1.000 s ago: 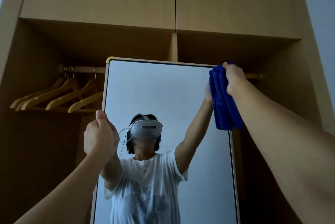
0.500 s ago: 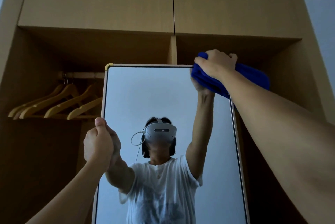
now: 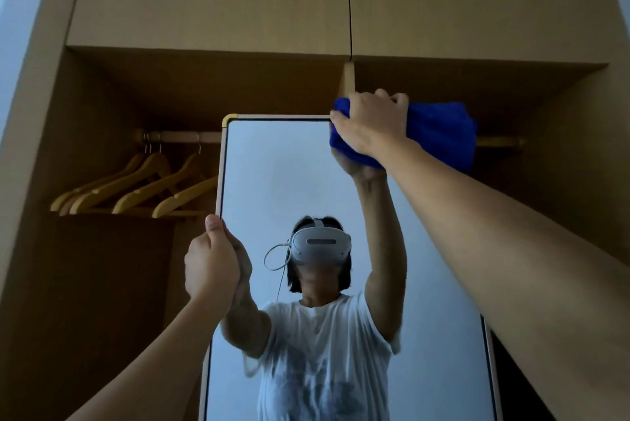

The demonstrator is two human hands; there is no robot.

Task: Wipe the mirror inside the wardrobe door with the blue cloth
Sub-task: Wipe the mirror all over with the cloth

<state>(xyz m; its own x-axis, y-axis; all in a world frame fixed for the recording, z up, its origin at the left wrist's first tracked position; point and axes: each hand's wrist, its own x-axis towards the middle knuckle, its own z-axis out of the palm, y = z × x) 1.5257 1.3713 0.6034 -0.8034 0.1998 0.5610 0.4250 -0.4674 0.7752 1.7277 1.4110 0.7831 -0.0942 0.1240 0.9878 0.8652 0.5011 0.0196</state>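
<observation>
A tall mirror (image 3: 272,168) with a thin pale frame stands in front of me and reflects a person in a white shirt and headset. My right hand (image 3: 371,124) grips the bunched blue cloth (image 3: 439,134) and holds it against the mirror's top right corner, hiding that corner. My left hand (image 3: 211,260) grips the mirror's left edge about a third of the way down, thumb up along the frame.
Behind the mirror is an open wooden wardrobe (image 3: 204,79) with closed upper cabinets. Several wooden hangers (image 3: 136,185) hang from a rail (image 3: 177,136) at the left. A dark wardrobe bay lies at the right.
My right hand has carried the cloth up from the mirror's right edge to its top right corner and turned it sideways. The view has tilted, so the mirror sits lower. My left hand keeps its grip.
</observation>
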